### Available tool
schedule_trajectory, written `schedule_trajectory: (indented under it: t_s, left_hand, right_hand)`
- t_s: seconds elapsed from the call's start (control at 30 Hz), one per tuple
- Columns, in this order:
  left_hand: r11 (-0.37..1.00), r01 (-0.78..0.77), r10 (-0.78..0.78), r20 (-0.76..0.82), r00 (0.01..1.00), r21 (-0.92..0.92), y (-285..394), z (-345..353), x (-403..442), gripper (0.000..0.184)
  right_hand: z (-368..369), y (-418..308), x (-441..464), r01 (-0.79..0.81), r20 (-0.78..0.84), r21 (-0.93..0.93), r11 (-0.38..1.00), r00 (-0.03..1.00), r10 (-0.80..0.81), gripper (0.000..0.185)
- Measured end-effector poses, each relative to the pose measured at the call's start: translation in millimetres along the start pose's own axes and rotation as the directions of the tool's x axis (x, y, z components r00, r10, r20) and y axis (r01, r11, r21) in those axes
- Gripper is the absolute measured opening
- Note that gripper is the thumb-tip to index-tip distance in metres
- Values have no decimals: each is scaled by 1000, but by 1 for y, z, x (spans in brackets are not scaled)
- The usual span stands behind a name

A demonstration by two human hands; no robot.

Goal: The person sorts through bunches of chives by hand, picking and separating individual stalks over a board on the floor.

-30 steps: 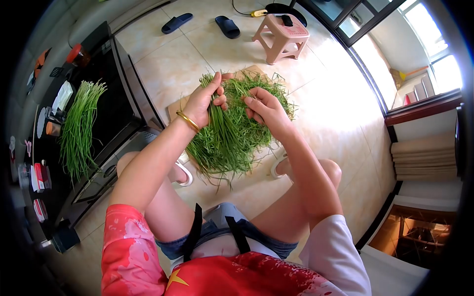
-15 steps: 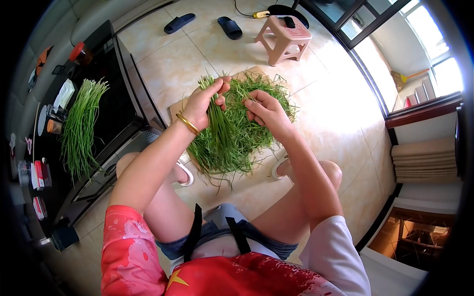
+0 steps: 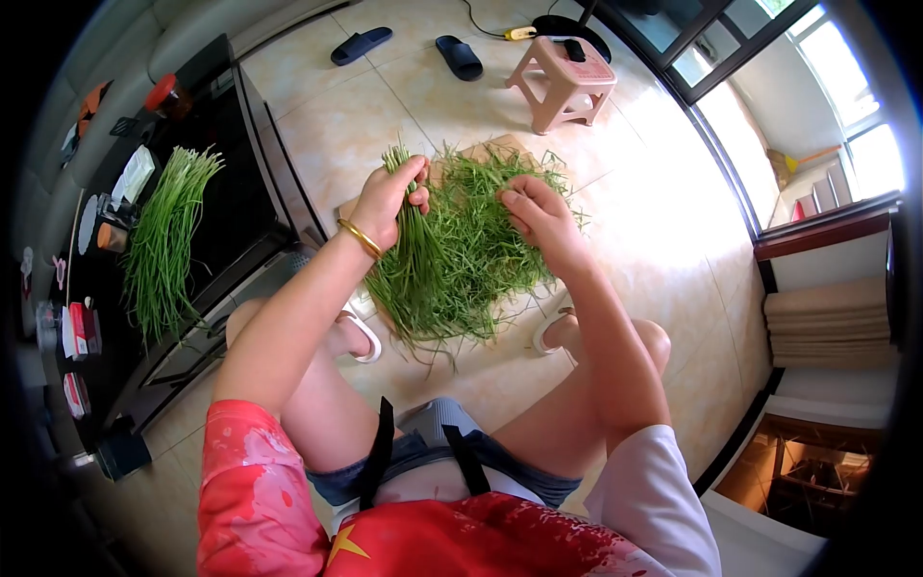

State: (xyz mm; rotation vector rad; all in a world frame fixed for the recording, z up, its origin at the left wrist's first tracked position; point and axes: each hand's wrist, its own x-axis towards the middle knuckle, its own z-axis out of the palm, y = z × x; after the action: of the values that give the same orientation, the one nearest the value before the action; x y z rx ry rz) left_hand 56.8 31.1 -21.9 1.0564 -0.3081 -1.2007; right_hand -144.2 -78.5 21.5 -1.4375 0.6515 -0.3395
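Observation:
My left hand (image 3: 386, 202), with a gold bangle at the wrist, is wrapped round a bunch of green chives (image 3: 413, 252). Their pale stem ends point up and away, and the long leaves hang toward me. To the right, apart from the bunch, my right hand (image 3: 544, 219) is closed with thumb and fingers pinched together; whatever is between the fingertips is too small to make out. Below both hands, a loose pile of green leaves and trimmings (image 3: 490, 216) lies on a flat piece of cardboard (image 3: 502, 144) on the floor.
Another bunch of chives (image 3: 173, 240) lies on the black table (image 3: 226, 192) at left, near a red-lidded jar (image 3: 168, 96). Beyond the pile are a pink stool (image 3: 567, 82) with a dark object on it and two dark slippers (image 3: 459, 58). My knees flank the pile.
My right hand has moved right, away from the bunch. My left hand, holding the chives, has shifted slightly left. The whole view has also moved a little.

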Motion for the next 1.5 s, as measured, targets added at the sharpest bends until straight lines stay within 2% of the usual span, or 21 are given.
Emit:
schedule_trajectory:
  t_s: [0.2,0.3,0.33,0.4,0.5,0.6,0.7,0.77,0.83,0.87,0.9,0.93,0.97,1.03,1.13,1.17,1.23,1.27,1.33,1.43,1.5]
  left_hand:
    - [999,-31,36,-155,987,37,4,-14,-3,21]
    - [997,-47,52,-79,996,56,5,-4,-11,30]
    - [1000,-19,19,-5,1000,19,5,-4,-12,31]
    - [994,105,-106,29,994,31,7,3,-18,33]
    - [992,125,-125,87,988,8,2,7,-17,38]
    - [995,84,-75,146,986,-54,3,4,-14,34]
    - [993,49,-37,119,992,-103,6,-1,-10,30]
    - [984,-57,51,-39,998,-169,11,0,-5,25]
    - [966,-97,81,-79,994,-241,27,-11,-2,25]
    - [940,-183,113,-244,963,-287,39,-5,-7,27]
    - [937,-183,158,-107,982,-298,40,-32,5,28]
    - [912,-250,163,-273,948,-324,52,-21,-1,27]
    - [871,-258,195,-189,963,-418,53,-36,8,27]
    - [893,-316,233,-270,934,-322,60,-37,5,28]
    - [975,-213,201,-166,966,-63,55,-26,-6,26]
    - [975,-211,198,-166,966,-63,51,-23,-8,26]
    - [973,-196,198,0,980,118,38,-12,-11,26]
    - [973,-196,197,-1,980,119,34,-4,-14,26]
    - [947,-85,56,101,993,309,26,13,-20,25]
    - [947,-50,-9,183,983,316,8,22,-21,26]
    - [945,-64,2,189,982,319,5,28,-23,25]
  right_hand:
    - [-5,-1,2,2,-42,108,994,999,3,15]
    - [1,-1,2,-9,-37,80,997,999,12,14]
    - [4,-1,2,-11,-19,83,996,1000,13,14]
    - [10,-3,2,3,4,54,999,1000,-4,14]
    - [18,-1,3,21,31,-11,1000,999,-21,13]
    - [25,1,5,33,65,-61,998,997,-29,14]
    - [28,5,9,-3,60,-31,1000,998,5,14]
    - [20,12,11,15,48,-57,998,999,-13,14]
    - [15,17,13,9,23,-93,996,1000,-7,15]
    - [14,19,14,1,0,-116,993,1000,-1,15]
    - [11,25,16,8,-24,-102,995,1000,-11,16]
    - [8,27,17,20,-46,-89,996,999,-24,17]
    - [9,21,14,1,-66,-84,996,998,-6,17]
    - [10,9,10,-18,-88,-57,998,996,13,19]
    - [4,8,8,-22,-63,-57,998,998,19,22]
    - [6,8,8,-24,-65,-33,999,998,22,23]
    - [6,5,6,-39,-45,-44,998,998,37,24]
    - [7,7,7,-39,-44,-43,998,998,37,24]
    - [9,13,9,-23,-69,-1,1000,997,23,22]
    - [9,13,9,-62,-9,28,998,998,63,21]
    - [13,11,8,-28,16,-10,1000,999,29,21]
